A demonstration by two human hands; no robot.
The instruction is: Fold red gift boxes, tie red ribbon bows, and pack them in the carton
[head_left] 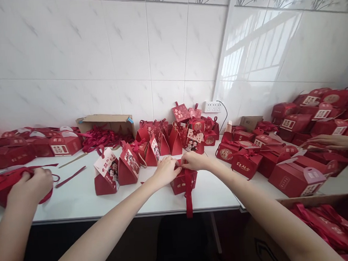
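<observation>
A small red gift box [182, 183] stands on the white table [77, 199] near its front edge. A red ribbon [189, 195] runs over the box and hangs down past the edge. My left hand [165, 171] pinches the ribbon at the box's top from the left. My right hand [195, 160] pinches it from the right, and the two hands almost touch. Both are closed on the ribbon.
Finished red boxes with printed cards [107, 175] crowd the middle and back. More red boxes [296, 175] fill the right side. A cardboard box of ribbons [106, 123] sits by the wall. A co-worker's hand [31, 186] handles red ribbon at left; another person's hand [331, 141] rests at right.
</observation>
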